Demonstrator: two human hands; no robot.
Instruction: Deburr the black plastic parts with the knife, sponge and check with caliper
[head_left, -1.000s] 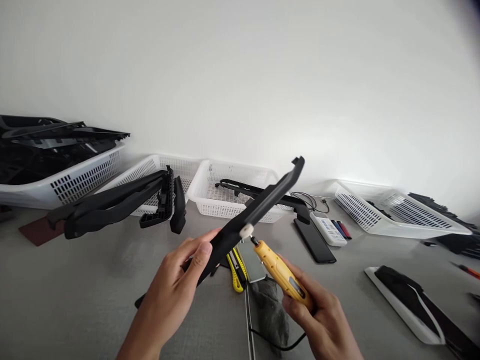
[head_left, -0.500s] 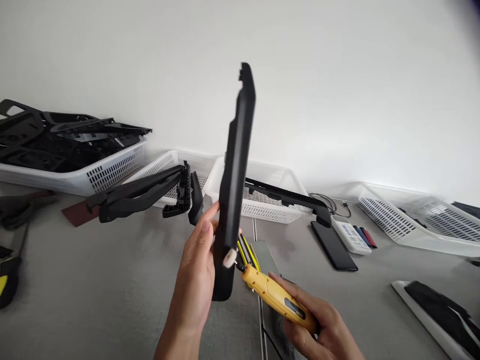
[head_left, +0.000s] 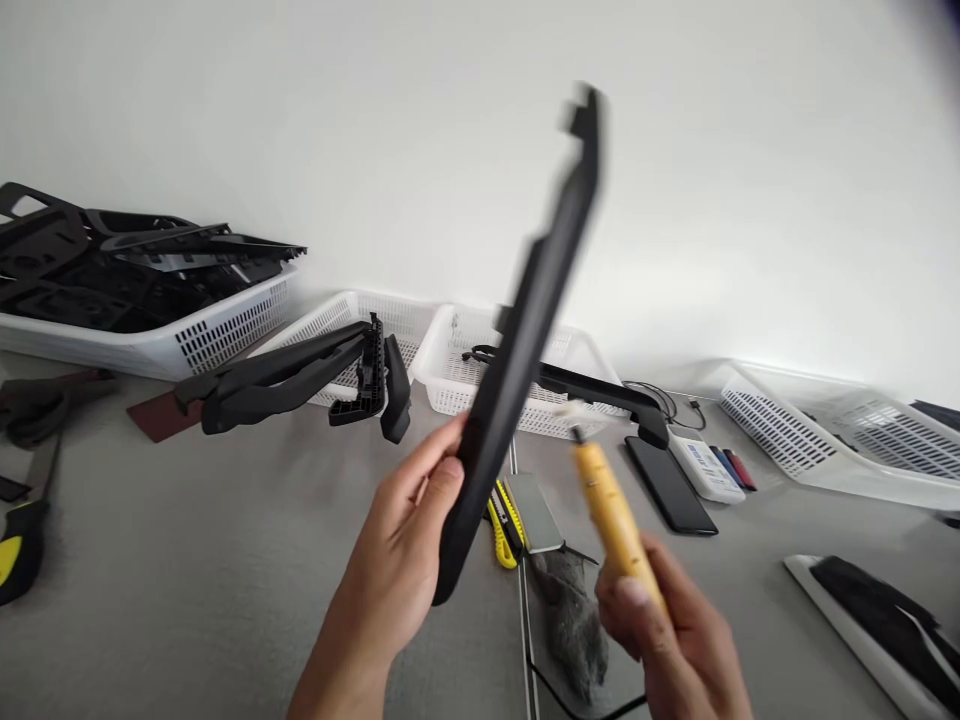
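A long black plastic trim piece (head_left: 510,385) stands tilted to the right in the middle of the head view. My left hand (head_left: 409,530) is closed around its lower part, thumb on the near face. In my right hand (head_left: 671,630) is a yellow rotary tool (head_left: 611,515), gripped by its body. Its pale polishing tip (head_left: 571,410) points up, blurred, and stands apart from the trim piece. Below and between the hands lie a yellow utility knife (head_left: 506,525), a grey flat block (head_left: 534,512) and a dark grey cloth (head_left: 574,620).
White baskets (head_left: 225,335) line the wall, the left one heaped with black plastic parts (head_left: 112,260). More black trims (head_left: 281,385) lean on a middle basket. A phone (head_left: 670,485), a white box (head_left: 709,468) and a black cable (head_left: 585,712) lie to the right.
The rotary tool has come away from the trim piece, swinging right and turning upward. The trim piece has tilted further right, its top end moving right and up in my left hand.
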